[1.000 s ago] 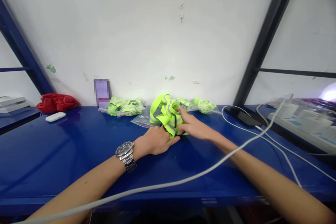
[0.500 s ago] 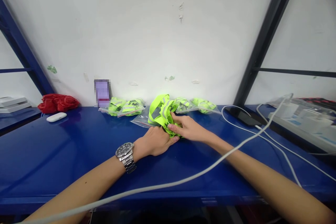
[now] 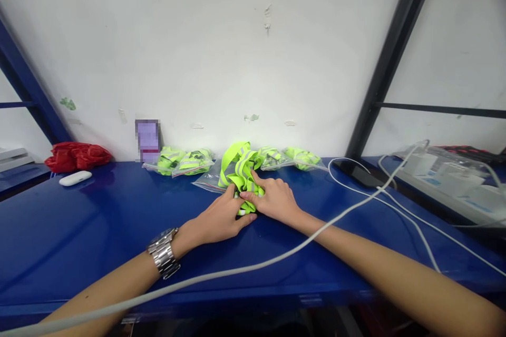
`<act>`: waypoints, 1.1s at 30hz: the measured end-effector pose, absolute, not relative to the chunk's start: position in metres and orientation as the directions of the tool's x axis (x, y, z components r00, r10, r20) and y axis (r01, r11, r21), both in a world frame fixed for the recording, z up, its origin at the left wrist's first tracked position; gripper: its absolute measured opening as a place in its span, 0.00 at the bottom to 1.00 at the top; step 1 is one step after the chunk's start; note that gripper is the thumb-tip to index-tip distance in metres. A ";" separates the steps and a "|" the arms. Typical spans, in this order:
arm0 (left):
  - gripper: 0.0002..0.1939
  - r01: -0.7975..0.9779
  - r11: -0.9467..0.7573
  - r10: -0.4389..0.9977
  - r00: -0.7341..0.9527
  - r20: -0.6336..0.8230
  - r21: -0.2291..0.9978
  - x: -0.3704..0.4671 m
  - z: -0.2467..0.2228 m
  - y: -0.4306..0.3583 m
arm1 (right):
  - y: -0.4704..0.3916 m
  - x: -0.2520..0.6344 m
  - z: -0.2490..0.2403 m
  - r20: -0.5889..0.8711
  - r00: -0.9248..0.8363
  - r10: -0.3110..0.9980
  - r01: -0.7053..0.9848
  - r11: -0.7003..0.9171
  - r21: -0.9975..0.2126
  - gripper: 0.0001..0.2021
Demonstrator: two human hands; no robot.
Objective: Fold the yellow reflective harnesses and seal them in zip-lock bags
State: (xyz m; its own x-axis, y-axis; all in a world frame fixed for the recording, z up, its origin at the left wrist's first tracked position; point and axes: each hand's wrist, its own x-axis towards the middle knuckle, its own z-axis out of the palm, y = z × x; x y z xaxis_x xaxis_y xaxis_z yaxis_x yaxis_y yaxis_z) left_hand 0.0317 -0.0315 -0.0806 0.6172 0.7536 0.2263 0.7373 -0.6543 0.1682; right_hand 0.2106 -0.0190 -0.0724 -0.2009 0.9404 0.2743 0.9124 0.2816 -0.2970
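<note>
The left hand's [image 3: 221,217] and right hand's [image 3: 279,198] fingers are pinching one crumpled neon strap [image 3: 241,166], looping with grey stripes, at the frame's centre; four bagged straps [image 3: 193,161] are lying behind, two per side, on the desk [image 3: 118,221].

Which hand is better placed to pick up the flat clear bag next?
Left, probably: the left hand is nearer the flat clear bag, while the neon straps lie between it and the right hand.

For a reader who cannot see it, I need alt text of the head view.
A left hand and right hand hold a crumpled neon-yellow reflective bundle on a blue table; similar bagged bundles lie near the white wall.
</note>
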 end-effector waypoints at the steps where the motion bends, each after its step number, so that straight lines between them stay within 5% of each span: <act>1: 0.20 0.740 -0.647 0.759 0.601 0.250 0.187 0.029 -0.082 -0.032 | -0.021 0.210 -0.072 0.269 -0.208 0.940 0.918 0.283 -0.277 0.38; 9: 0.23 0.727 -0.625 0.750 0.458 0.478 0.285 0.014 -0.100 -0.024 | -0.029 0.209 -0.069 0.246 -0.336 0.909 0.933 0.358 -0.047 0.35; 16: 0.23 0.614 -0.787 0.575 0.702 0.419 0.052 0.010 -0.085 -0.025 | -0.031 0.214 -0.067 0.217 -0.554 0.803 0.829 0.557 0.055 0.29; 22: 0.23 0.549 -0.827 0.555 0.761 0.337 0.120 0.011 -0.074 -0.016 | -0.023 0.228 -0.053 0.092 -0.702 0.706 0.711 0.701 0.048 0.36; 27: 0.17 0.512 -0.820 0.572 0.750 0.331 0.257 0.012 -0.070 -0.012 | -0.010 0.241 -0.045 0.035 -0.791 0.611 0.603 0.787 -0.131 0.25; 33: 0.15 0.475 -0.856 0.512 0.726 0.459 0.204 0.009 -0.086 -0.004 | -0.005 0.231 -0.061 0.175 -0.652 0.738 0.743 0.667 -0.045 0.23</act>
State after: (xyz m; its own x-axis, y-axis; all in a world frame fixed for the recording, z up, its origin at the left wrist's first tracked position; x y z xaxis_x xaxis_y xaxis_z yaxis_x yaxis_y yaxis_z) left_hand 0.0094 -0.0040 -0.0858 0.7261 0.5123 0.4586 0.4751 -0.8560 0.2041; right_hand 0.2310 -0.0052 -0.0613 -0.6517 0.7380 0.1749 0.7435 0.6672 -0.0450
